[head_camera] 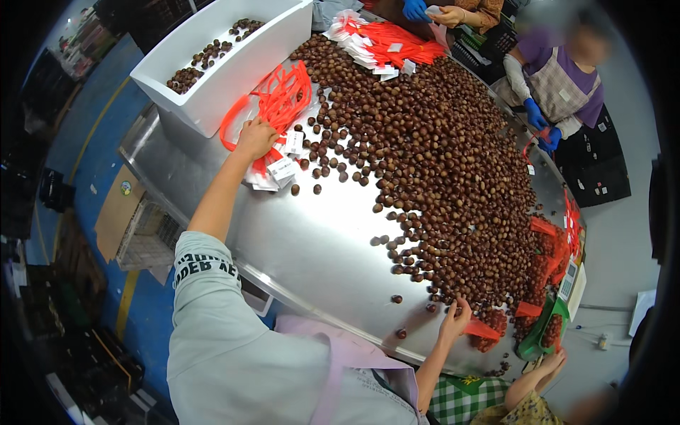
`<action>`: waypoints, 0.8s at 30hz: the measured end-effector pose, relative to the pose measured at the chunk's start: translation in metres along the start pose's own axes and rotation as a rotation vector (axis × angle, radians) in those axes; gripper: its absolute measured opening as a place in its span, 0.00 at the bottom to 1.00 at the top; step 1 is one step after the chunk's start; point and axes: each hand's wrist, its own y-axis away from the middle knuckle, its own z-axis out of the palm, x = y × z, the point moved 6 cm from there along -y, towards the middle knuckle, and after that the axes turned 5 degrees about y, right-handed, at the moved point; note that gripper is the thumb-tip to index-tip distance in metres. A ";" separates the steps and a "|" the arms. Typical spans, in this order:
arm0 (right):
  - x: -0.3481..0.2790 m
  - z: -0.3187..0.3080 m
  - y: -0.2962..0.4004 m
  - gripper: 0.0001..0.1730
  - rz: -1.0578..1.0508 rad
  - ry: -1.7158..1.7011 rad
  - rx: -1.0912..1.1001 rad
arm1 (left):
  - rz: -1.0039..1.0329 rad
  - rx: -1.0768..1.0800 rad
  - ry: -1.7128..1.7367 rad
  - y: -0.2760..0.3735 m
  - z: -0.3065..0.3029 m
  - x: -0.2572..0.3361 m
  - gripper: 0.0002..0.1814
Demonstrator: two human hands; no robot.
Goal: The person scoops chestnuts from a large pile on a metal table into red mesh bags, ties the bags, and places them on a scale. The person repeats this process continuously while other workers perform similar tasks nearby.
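Note:
My left hand (pixel 256 139) grips into a bundle of flat red mesh bags (pixel 284 98), its fingers curled over them. White printed tags (pixel 284 169) hang from the bundle's near end. At the near edge of the chestnut heap (pixel 451 175), my right hand (pixel 456 317) has its fingers bent, with thumb and fingertips a little apart. Beside its palm is the loose red neck of a filled mesh bag (pixel 494 330); whether the hand pinches it cannot be made out. A few loose chestnuts (pixel 401 333) lie on the metal table (pixel 313 260) left of this hand.
A white foam box (pixel 255 64) holding some chestnuts stands at the left. More tagged red mesh bags (pixel 398 42) lie at the far side. Co-workers' gloved hands (pixel 547 127) are across the table. At right are a green scoop (pixel 534 337), a scale (pixel 568 279) and a co-worker's hand (pixel 552 364).

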 end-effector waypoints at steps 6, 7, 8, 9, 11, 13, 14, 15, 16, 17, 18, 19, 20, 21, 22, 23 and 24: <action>-0.053 0.020 -0.002 0.09 -0.186 -0.030 0.009 | 0.154 0.609 0.293 -0.011 -0.067 0.019 0.05; -0.058 0.023 -0.001 0.09 -0.195 -0.039 -0.018 | 0.168 0.676 0.298 -0.016 -0.080 0.032 0.05; -0.062 0.026 0.000 0.09 -0.200 -0.049 -0.044 | 0.186 0.741 0.305 -0.018 -0.094 0.045 0.05; -0.065 0.029 0.002 0.09 -0.203 -0.055 -0.068 | 0.203 0.805 0.319 -0.020 -0.106 0.057 0.05; -0.091 0.027 0.006 0.09 -0.201 -0.088 -0.091 | 0.186 0.875 0.257 -0.028 -0.108 0.066 0.05; -0.094 0.033 0.007 0.10 -0.319 -0.089 -0.103 | 0.155 0.735 0.160 -0.050 -0.090 0.051 0.06; -0.098 0.033 0.009 0.10 -0.393 -0.046 -0.089 | 0.143 0.591 0.222 -0.055 -0.085 0.051 0.08; -0.099 0.037 0.010 0.11 -0.335 -0.121 -0.103 | 0.058 0.662 0.267 -0.056 -0.080 0.038 0.10; -0.103 0.039 0.007 0.10 -0.345 -0.123 -0.119 | -0.024 0.639 0.387 -0.057 -0.075 0.023 0.12; -0.106 0.033 0.007 0.10 -0.388 -0.123 -0.137 | -0.090 0.613 0.601 -0.051 -0.086 0.037 0.14; -0.108 0.033 0.007 0.09 -0.292 -0.197 -0.205 | -0.044 0.713 0.760 -0.042 -0.098 0.052 0.14; -0.102 0.041 0.007 0.12 -0.250 -0.280 -0.249 | 0.055 0.798 0.949 -0.038 -0.103 0.059 0.13; -0.108 0.042 0.008 0.13 -0.177 -0.350 -0.357 | -0.037 0.720 1.013 -0.014 -0.136 0.106 0.12; -0.125 0.039 0.012 0.15 -0.121 -0.428 -0.477 | 0.072 0.729 0.906 0.004 -0.151 0.134 0.12; -0.140 0.040 0.015 0.17 -0.091 -0.464 -0.605 | 0.099 0.592 0.942 0.017 -0.142 0.154 0.12; -0.150 0.044 0.021 0.20 -0.106 -0.591 -0.684 | 0.119 0.449 0.978 0.030 -0.126 0.180 0.11; -0.174 0.032 0.028 0.24 -0.103 -0.741 -0.739 | 0.299 0.478 1.019 0.058 -0.119 0.224 0.10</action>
